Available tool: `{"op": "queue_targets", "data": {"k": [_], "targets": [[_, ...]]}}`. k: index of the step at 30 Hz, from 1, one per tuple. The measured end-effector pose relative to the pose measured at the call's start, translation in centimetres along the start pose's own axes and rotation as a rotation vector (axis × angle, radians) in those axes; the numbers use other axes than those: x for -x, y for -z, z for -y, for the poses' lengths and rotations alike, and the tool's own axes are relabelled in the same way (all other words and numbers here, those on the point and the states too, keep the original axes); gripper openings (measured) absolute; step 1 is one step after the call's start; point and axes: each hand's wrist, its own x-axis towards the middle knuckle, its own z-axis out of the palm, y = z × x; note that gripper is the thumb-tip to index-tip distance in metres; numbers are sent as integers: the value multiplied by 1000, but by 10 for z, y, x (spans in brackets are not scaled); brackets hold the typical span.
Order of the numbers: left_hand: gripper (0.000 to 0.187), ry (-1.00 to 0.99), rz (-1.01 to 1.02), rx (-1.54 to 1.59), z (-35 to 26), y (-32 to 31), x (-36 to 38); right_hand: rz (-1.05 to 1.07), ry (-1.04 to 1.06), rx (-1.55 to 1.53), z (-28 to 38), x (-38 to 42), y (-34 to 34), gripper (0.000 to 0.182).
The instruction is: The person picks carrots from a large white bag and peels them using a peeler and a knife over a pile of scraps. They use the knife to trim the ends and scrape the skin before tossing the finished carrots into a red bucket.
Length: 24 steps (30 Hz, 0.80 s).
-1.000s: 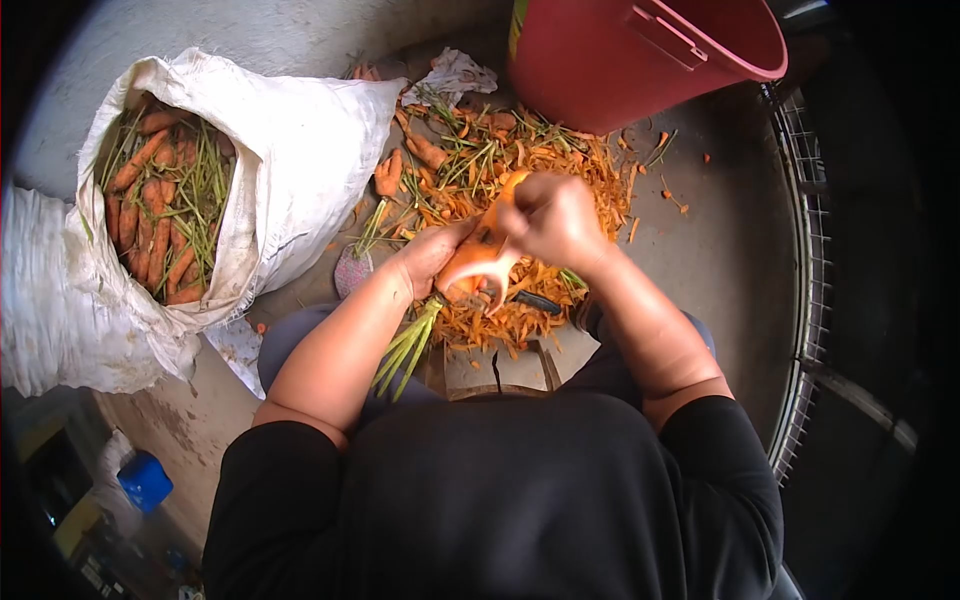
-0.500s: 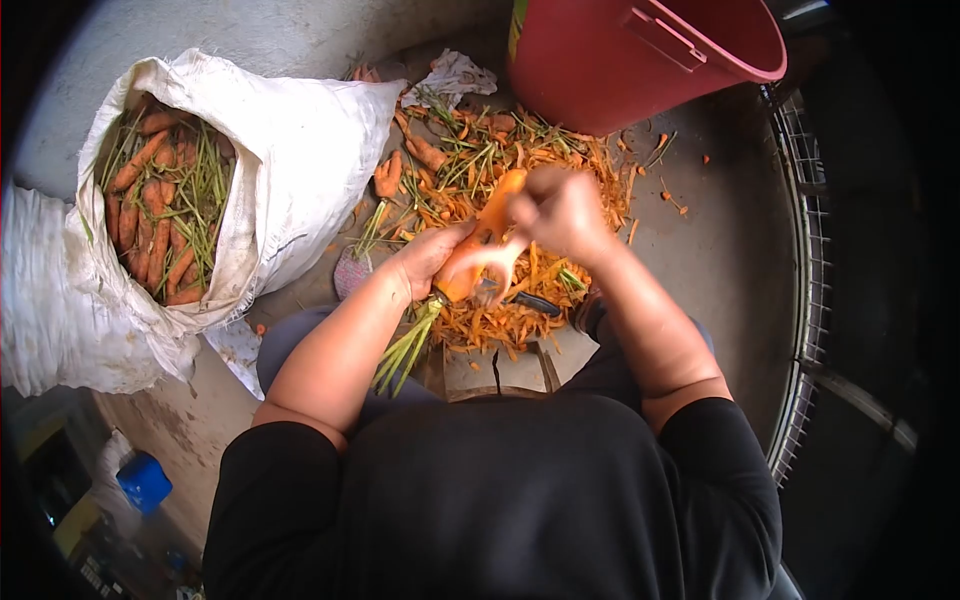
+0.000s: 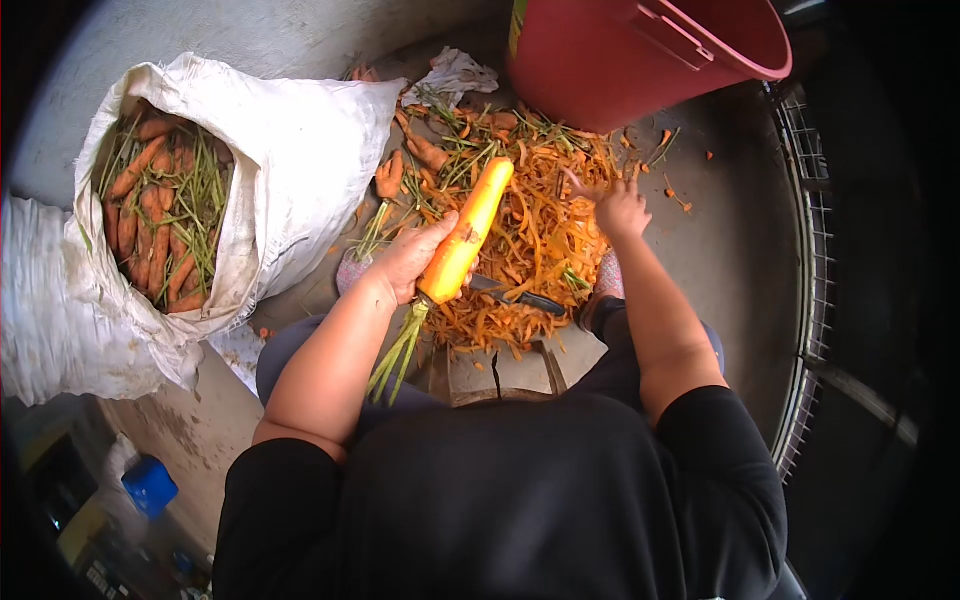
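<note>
My left hand [image 3: 412, 255] is closed around the lower part of a large peeled carrot [image 3: 468, 232]. Its bright orange body tilts up and to the right, and a dark blemish shows midway. Green stalks hang from the carrot's near end. My right hand [image 3: 622, 210] is off to the right, apart from the carrot, above the edge of the peelings [image 3: 545, 215]. A pale forked peeler [image 3: 583, 187] sticks out from its left side, its handle mostly hidden by the fingers. Between my feet, a black-handled knife [image 3: 538, 301] lies on the peelings.
A white sack [image 3: 300, 165] of unpeeled carrots [image 3: 150, 225] lies open at the left. Beyond the peelings stands a red bucket [image 3: 620, 70]. Loose carrots [image 3: 390, 175] and a crumpled white scrap [image 3: 455, 75] lie on the floor. Wire mesh [image 3: 815, 250] borders the right.
My right hand has moved away from the carrot, to the right, with the peeler. The carrot has turned slightly in my left hand and now shows a smooth bright side.
</note>
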Motion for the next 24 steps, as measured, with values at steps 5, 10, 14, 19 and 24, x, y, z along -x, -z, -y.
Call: {"op": "queue_targets", "data": {"k": [5, 10, 14, 19, 24], "targets": [[46, -101, -19, 59, -3, 13, 5, 623, 697, 238, 49, 72, -48, 36], [48, -154, -47, 71, -2, 22, 14, 662, 816, 393, 39, 124, -157, 34], [54, -216, -46, 1, -7, 14, 19, 680, 774, 541, 43, 116, -176, 40], [56, -222, -49, -52, -13, 11, 19, 570, 981, 572, 32, 113, -185, 42], [65, -209, -59, 144, -13, 9, 21, 680, 849, 591, 36, 118, -183, 42]]}}
